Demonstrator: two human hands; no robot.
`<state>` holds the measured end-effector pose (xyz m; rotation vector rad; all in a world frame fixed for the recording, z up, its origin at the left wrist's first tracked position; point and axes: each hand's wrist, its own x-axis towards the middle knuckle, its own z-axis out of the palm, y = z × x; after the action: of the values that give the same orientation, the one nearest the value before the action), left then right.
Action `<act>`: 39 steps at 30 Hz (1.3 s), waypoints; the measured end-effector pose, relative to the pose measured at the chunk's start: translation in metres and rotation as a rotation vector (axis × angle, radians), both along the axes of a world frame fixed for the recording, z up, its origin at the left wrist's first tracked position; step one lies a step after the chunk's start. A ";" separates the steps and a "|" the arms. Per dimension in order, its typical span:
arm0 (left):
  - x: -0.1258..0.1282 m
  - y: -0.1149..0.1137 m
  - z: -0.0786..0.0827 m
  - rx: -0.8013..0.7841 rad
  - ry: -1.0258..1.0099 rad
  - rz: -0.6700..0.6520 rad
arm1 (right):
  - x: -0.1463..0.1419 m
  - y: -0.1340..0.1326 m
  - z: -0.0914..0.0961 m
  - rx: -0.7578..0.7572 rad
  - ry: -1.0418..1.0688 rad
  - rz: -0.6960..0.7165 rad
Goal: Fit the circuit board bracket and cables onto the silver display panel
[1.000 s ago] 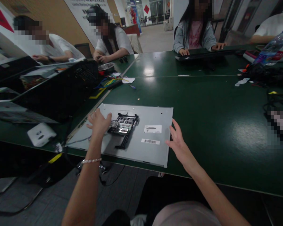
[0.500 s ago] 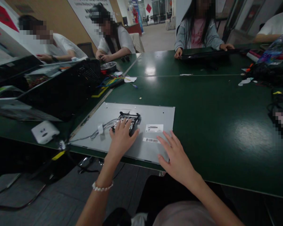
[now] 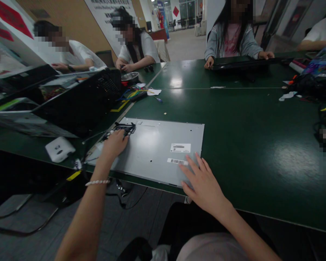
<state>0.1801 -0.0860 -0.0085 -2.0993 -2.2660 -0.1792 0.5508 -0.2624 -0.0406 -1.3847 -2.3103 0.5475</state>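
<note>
A grey metal panel [image 3: 154,148] with two white barcode labels [image 3: 180,147] lies flat at the near edge of the dark green table [image 3: 241,137]. My left hand [image 3: 114,143] rests on a black bracket with a circuit board [image 3: 121,129] at the panel's far left corner, fingers curled over it. My right hand [image 3: 203,183] lies flat with fingers spread on the panel's near right corner, holding nothing. Thin wires under my left hand are mostly hidden.
A black monitor casing [image 3: 81,105] and a white box [image 3: 60,149] lie left of the panel. Coloured cables and a metal bowl [image 3: 129,77] sit further back. Other people sit around the far side, one at a black flat screen [image 3: 247,64]. Black cables crowd the right edge [image 3: 312,87].
My left hand has slid the black bracket from the panel's middle to its far left corner. My right hand has settled flat on the near right corner.
</note>
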 end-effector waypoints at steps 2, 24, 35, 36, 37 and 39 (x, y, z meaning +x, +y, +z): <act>0.007 -0.004 -0.005 0.020 0.046 -0.001 | 0.000 0.001 0.001 -0.007 -0.001 0.005; -0.024 -0.055 0.004 0.254 0.120 0.280 | -0.006 0.007 0.000 -0.008 -0.022 0.010; -0.074 -0.040 -0.001 -0.011 -0.029 0.390 | -0.007 0.007 0.000 -0.024 -0.011 0.011; -0.074 -0.037 -0.001 -0.028 -0.044 0.410 | -0.007 0.006 0.000 -0.023 -0.014 0.011; -0.074 -0.035 0.001 -0.045 -0.059 0.424 | -0.007 0.006 0.000 -0.022 -0.018 0.012; -0.075 -0.031 0.005 -0.065 -0.081 0.425 | -0.007 0.006 0.001 -0.018 -0.024 0.013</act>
<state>0.1054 -0.1167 -0.0031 -1.6064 -2.7316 -0.1745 0.5436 -0.2567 -0.0397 -1.3924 -2.3405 0.5604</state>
